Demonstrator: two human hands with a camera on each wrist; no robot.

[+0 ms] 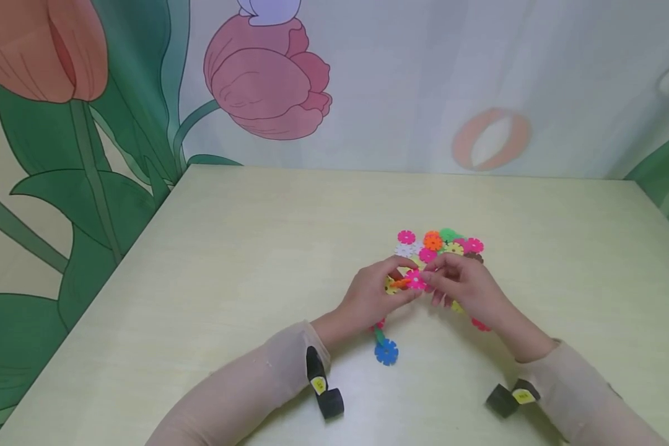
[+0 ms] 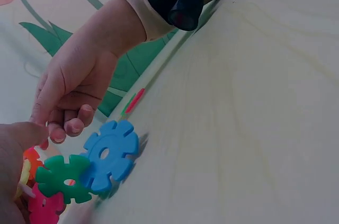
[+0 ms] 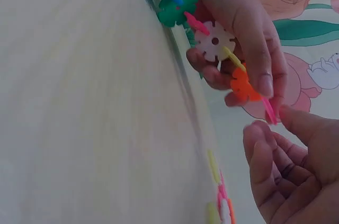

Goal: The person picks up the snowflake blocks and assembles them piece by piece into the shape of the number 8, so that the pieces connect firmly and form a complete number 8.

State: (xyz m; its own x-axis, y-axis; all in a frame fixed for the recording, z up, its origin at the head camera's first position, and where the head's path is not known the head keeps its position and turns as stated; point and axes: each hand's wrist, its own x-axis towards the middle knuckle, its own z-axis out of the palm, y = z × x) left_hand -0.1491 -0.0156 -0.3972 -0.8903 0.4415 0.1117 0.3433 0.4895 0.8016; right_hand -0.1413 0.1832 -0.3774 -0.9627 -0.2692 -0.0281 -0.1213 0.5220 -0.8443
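Observation:
My left hand (image 1: 368, 294) holds a chain of notched, flower-shaped plastic discs, its fingers round the upper end near an orange disc (image 3: 243, 86). From there the chain runs through a yellow, a white (image 3: 206, 46), a pink and a green disc (image 3: 172, 15) to a blue disc (image 1: 386, 352) at the lower end. A bright pink disc (image 1: 415, 280) tops the chain, between the two hands. With thumb and index finger, my right hand (image 1: 474, 285) pinches that pink disc's edge; its other fingers are loosely bent.
Just beyond the hands lies a cluster of loose discs in several colours, among them an orange disc (image 1: 433, 241) and a pink disc (image 1: 406, 237). A red disc (image 1: 480, 324) lies by the right wrist. The pale table (image 1: 228, 248) meets a flower-painted wall (image 1: 390, 93).

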